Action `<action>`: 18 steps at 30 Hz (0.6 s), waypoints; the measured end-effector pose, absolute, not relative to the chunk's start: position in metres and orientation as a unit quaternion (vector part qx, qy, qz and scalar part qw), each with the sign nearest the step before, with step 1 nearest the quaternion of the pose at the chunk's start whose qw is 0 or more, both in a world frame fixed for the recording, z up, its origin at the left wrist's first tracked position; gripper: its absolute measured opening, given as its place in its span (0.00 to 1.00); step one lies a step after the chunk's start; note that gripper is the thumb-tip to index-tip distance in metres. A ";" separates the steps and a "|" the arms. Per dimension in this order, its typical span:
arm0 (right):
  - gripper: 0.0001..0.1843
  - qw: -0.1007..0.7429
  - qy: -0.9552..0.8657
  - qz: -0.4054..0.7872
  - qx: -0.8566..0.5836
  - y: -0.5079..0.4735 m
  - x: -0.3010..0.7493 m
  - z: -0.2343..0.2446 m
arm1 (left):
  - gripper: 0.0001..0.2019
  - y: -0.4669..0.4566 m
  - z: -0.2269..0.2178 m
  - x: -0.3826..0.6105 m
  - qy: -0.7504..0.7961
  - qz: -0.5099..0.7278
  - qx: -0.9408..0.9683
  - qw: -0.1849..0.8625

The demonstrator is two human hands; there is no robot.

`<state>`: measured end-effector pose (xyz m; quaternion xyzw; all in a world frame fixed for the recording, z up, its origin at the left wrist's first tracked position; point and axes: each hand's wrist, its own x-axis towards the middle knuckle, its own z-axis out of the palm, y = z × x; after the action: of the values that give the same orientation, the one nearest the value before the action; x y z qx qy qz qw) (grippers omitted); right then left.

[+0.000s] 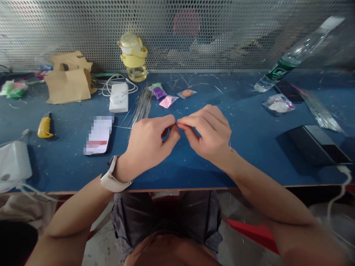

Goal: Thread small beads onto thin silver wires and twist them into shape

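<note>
Over the blue table, my left hand [154, 136] and my right hand [206, 131] meet fingertip to fingertip. Both are closed in a pinch on a thin metal wire, of which only a tiny bit shows between the fingertips. A thin straight wire end [123, 127] sticks out left of my left hand, and a fine strand shows beside my right wrist; whether these belong to the pinched piece I cannot tell. Behind my left hand lies a bundle of straight metal wires [142, 105]. Small bags of purple clay [158, 92], pink clay [167, 101] and orange clay [187, 93] lie beyond my fingers.
To the left are a phone [99, 135], a yellow-handled cutter [45, 126], a white charger [119, 98] and a paper bag [68, 87]. A yellow-lidded cup [134, 59] and a tilted water bottle [288, 64] stand by the perforated metal screen [222, 29]. A black device [318, 146] sits right.
</note>
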<state>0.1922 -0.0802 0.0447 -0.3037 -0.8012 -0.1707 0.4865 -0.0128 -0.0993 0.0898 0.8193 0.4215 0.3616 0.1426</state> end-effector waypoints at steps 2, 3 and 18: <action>0.07 0.489 -0.793 -0.192 -0.309 -0.080 0.193 0.044 | 0.16 -0.101 0.089 -0.011 0.414 0.379 0.811 0.164; 0.07 0.488 -0.790 -0.202 -0.311 -0.080 0.193 0.044 | 0.16 -0.101 0.088 -0.011 0.410 0.384 0.806 0.185; 0.22 0.492 -0.801 -0.069 -0.334 -0.080 0.187 0.048 | 0.17 -0.083 0.077 -0.013 0.452 0.402 0.769 0.207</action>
<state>0.1873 -0.0802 0.0480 -0.3344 -0.8007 -0.0686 0.4923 -0.0128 -0.0828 0.0768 0.7689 0.4524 0.4018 0.2067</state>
